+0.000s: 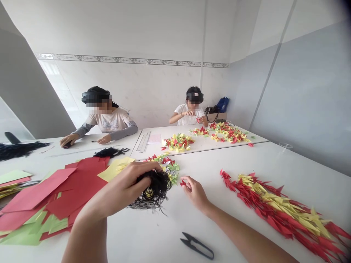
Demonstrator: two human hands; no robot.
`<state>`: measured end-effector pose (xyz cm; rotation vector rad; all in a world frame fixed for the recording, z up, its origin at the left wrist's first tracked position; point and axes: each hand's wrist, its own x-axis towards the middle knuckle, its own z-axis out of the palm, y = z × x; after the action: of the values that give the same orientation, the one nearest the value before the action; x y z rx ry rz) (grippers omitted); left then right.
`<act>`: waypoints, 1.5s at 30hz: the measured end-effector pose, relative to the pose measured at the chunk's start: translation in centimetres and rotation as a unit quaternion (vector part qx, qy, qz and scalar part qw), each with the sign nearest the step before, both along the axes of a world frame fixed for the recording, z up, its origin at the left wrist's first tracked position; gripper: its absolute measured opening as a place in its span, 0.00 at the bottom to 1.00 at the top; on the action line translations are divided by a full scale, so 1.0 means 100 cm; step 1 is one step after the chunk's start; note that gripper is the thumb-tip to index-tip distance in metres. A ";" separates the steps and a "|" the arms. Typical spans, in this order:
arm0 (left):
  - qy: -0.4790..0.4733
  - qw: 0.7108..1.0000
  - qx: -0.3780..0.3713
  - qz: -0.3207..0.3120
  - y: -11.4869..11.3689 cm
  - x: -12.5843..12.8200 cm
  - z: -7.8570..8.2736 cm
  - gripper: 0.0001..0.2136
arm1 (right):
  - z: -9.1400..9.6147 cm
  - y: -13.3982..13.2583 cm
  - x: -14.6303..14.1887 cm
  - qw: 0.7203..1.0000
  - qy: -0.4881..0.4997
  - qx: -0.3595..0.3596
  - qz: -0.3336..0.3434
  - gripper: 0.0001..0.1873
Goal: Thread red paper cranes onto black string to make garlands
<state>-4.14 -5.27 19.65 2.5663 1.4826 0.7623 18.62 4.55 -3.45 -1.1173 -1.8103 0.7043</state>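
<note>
My left hand (128,184) is closed on a tangled bundle of black thread (155,190), lifting it just above the white table (208,164). My right hand (195,191) pinches a small red folded paper piece (183,183) beside the thread. Just beyond both hands lies a small heap of red, yellow and green folded pieces (167,164). A long strung row of red and yellow folded pieces (276,208) stretches along the table to my right.
Black thread snips (197,246) lie near the front edge. Red, yellow and green paper sheets (55,197) spread at the left. More black thread (111,151) lies behind them. Two people sit at the far tables, one folding beside heaps of pieces (225,133).
</note>
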 end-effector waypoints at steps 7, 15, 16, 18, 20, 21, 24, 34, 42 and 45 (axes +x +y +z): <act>0.035 0.999 -0.016 -0.009 0.000 0.007 0.006 0.16 | 0.060 -0.019 -0.010 0.989 0.131 0.054 0.047 0.13; 0.038 0.999 0.007 0.001 0.014 0.013 -0.007 0.15 | 0.149 -0.054 -0.013 0.968 0.201 0.105 0.107 0.16; 0.035 0.999 0.006 0.001 0.014 0.015 -0.008 0.15 | 0.153 -0.057 -0.010 0.969 0.195 0.102 0.111 0.16; 0.030 1.000 0.003 0.000 0.015 0.018 -0.008 0.15 | 0.158 -0.060 -0.003 0.974 0.173 0.100 0.109 0.16; 0.027 1.000 -0.003 -0.003 0.016 0.022 -0.008 0.15 | 0.160 -0.060 0.003 0.979 0.143 0.104 0.100 0.16; 0.025 1.000 -0.008 -0.004 0.016 0.023 -0.008 0.15 | 0.161 -0.060 0.006 0.981 0.128 0.106 0.097 0.16; 0.013 1.000 -0.020 -0.004 0.017 0.025 -0.010 0.15 | 0.163 -0.058 0.010 0.984 0.099 0.110 0.099 0.16; 0.024 0.999 -0.007 0.020 0.018 0.024 -0.014 0.15 | 0.164 -0.067 0.011 0.980 0.093 0.159 0.081 0.09; 0.034 0.999 -0.005 0.018 0.018 0.025 -0.012 0.13 | 0.168 -0.067 0.012 0.983 0.109 0.135 0.060 0.08; 0.031 0.999 -0.005 0.028 0.020 0.023 -0.011 0.12 | 0.174 -0.066 0.020 0.979 0.158 0.105 0.079 0.14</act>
<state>-1.79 -3.29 18.56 2.5749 1.5779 0.6854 20.64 -2.02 13.92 -0.6861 -1.6660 0.7198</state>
